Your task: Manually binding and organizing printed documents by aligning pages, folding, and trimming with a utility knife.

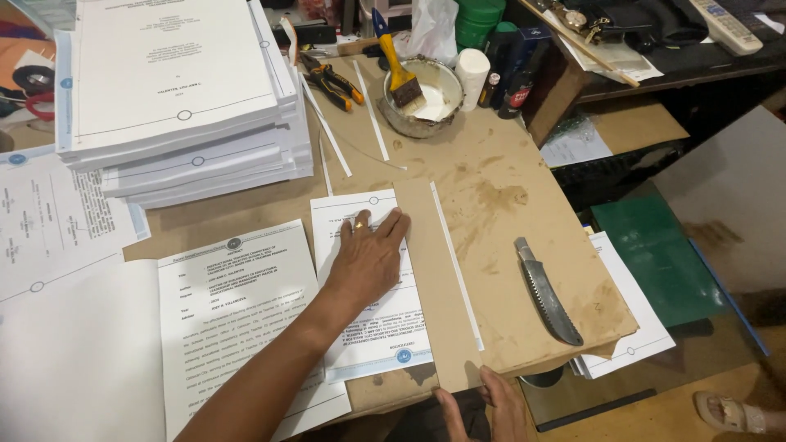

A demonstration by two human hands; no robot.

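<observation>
Right hand (491, 405) pinches near end of brown strip (434, 278); left hand (368, 258), flat and unclenched, pins printed sheet (372, 327) beside it. Strip aligned w/ sheet edge; no glue seen yet, by appearances. Knife (547, 290) idle; brush (399, 69) in bowl (446, 90) beyond.

A dark spray can (517, 82) with a red and white label stood at the board's far edge, beside a white cylindrical container (472, 78) and a small dark bottle (490, 90); behind them sat a white plastic bag (431, 31) and stacked green tubs (479, 20)
</observation>
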